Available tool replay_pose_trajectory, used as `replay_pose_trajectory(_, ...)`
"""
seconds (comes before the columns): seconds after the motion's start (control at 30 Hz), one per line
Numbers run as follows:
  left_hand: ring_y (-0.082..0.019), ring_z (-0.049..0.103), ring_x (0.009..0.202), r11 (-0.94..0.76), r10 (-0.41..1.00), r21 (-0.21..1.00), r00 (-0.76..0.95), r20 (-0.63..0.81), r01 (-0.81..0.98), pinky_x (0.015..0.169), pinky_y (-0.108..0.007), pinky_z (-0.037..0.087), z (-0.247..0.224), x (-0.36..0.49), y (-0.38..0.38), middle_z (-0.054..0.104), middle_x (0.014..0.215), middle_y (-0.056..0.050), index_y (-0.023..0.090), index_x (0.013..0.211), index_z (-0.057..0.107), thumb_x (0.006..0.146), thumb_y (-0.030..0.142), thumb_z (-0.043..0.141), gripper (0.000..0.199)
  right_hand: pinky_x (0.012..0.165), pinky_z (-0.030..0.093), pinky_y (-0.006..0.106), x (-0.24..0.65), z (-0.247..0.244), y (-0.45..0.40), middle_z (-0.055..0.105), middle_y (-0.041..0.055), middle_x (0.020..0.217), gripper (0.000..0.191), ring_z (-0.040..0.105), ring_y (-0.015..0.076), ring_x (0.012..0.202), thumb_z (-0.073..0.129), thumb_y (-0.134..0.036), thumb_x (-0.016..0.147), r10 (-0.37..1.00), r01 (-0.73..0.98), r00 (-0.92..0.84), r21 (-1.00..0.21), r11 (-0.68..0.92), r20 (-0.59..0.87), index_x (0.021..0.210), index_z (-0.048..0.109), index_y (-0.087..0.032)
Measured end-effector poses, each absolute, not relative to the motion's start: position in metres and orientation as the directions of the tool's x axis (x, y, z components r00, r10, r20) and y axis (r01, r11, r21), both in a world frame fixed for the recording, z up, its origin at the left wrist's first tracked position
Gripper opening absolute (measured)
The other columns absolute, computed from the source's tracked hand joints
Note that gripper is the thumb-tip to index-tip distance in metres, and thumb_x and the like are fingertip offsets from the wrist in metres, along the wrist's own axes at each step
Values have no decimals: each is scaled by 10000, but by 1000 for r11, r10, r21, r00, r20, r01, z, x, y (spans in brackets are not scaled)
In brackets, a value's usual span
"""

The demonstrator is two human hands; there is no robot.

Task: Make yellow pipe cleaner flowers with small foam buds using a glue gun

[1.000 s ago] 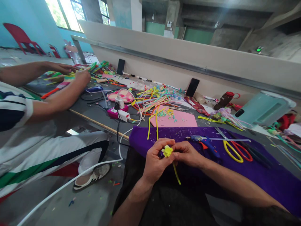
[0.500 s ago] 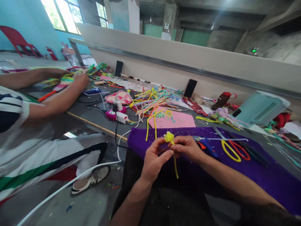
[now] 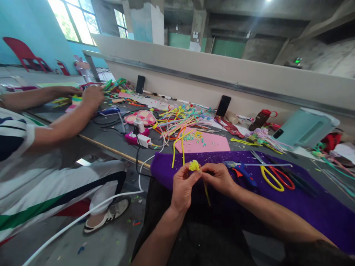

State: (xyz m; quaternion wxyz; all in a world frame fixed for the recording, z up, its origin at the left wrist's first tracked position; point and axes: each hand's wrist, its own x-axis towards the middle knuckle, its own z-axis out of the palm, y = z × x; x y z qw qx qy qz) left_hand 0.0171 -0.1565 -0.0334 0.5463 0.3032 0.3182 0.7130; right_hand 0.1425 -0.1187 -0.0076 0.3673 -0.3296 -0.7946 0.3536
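Note:
A small yellow pipe-cleaner flower [image 3: 194, 165] sits upright between the fingertips of my left hand [image 3: 182, 188], which is closed on it just under its head. Close against it on the right, my right hand [image 3: 220, 179] pinches the yellow pipe-cleaner stem [image 3: 207, 194], whose loose end hangs down below the fingers. Beneath both hands lies a purple cloth [image 3: 163, 166]. Right of my right hand rests a blue glue gun [image 3: 245, 175] with an orange trigger. Beyond it are scissors [image 3: 273, 179] with one yellow and one red handle loop.
A pink sheet [image 3: 219, 142] bears green and yellow clippings. Behind it spreads a pile of pipe cleaners [image 3: 183, 118]. A magenta power strip [image 3: 133, 137] with plugs and cables stands left. A phone [image 3: 223, 105] leans on the partition. At far left, a co-worker's hand [image 3: 93, 96] works.
My left hand has closed its thumb and fingers beneath the flower head, which has shifted slightly left and down. My right fingers have moved lower on the stem. The view has tilted slightly.

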Motion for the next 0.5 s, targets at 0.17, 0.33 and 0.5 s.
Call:
replay_pose_trajectory(0.17,-111,576,750,-202,969,764,-236,67,-613,733,-227,445,-36,17,-155,649,803,-11,155,798,659,621,169,688,180,532,387,197,141,-10,-119,607,13,648,207,518,104,563,550,-326,780,743,236,-555,-786,571,374,776,655,-147)
replay_pose_trajectory(0.33,-129,582,729,-191,968,783,-244,52,-592,706,-244,454,-40,16,-154,654,753,-22,142,763,666,626,194,682,147,478,357,179,141,-10,-121,519,-20,547,250,458,77,497,512,-353,806,738,195,-611,-848,493,288,754,618,-133)
replay_pose_trajectory(0.5,-134,588,724,-166,975,782,-218,40,-600,692,-245,461,-39,15,-155,661,758,-28,146,768,669,620,201,687,159,468,362,179,141,-12,-121,517,-21,533,269,460,73,475,518,-371,799,753,192,-602,-867,459,265,728,611,-130)
